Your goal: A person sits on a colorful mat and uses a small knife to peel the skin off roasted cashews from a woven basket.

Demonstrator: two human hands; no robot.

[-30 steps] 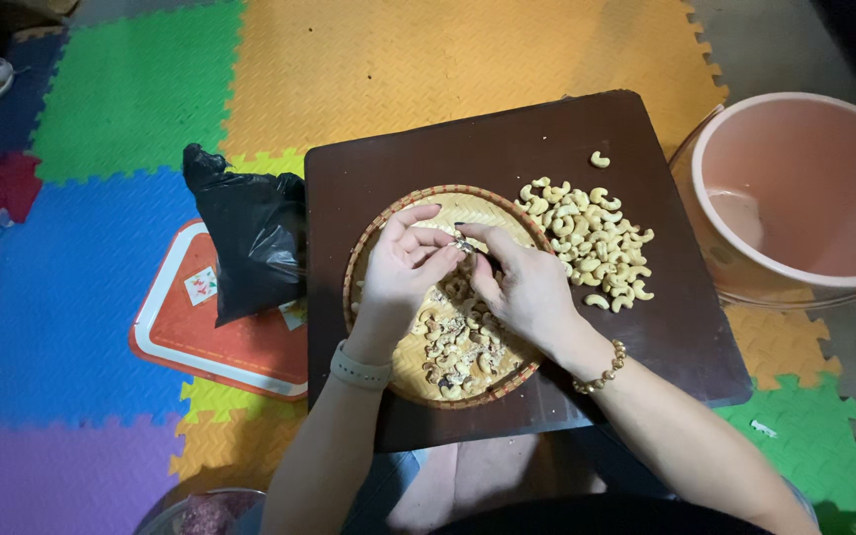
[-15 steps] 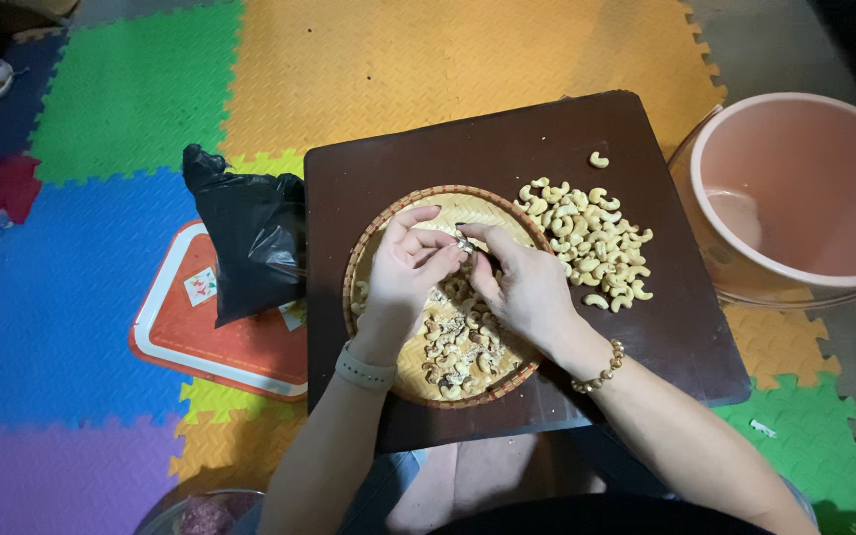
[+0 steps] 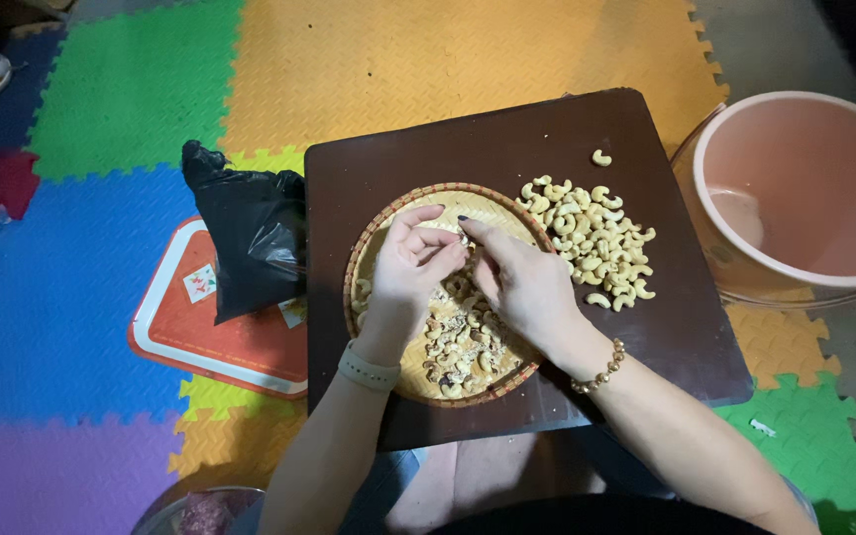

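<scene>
My left hand (image 3: 410, 266) and my right hand (image 3: 517, 277) meet over a round woven bamboo tray (image 3: 374, 248), fingertips pinched together on one small cashew nut (image 3: 463, 239). Unpeeled cashews with brown skins (image 3: 458, 342) lie in the tray beneath my hands. To the right of the tray, a pile of pale peeled cashews (image 3: 591, 238) rests on the dark brown board (image 3: 507, 139), with a single cashew (image 3: 600, 158) apart at the back.
A large pink plastic tub (image 3: 795, 198) stands at the right. A black plastic bag (image 3: 250, 238) sits on an orange-red tray (image 3: 210, 327) to the left. Colourful foam floor mats (image 3: 101, 297) surround the board. A bowl's rim (image 3: 190, 510) shows at the bottom left.
My fingers have shifted slightly on the nut over the woven tray. Nothing else has moved.
</scene>
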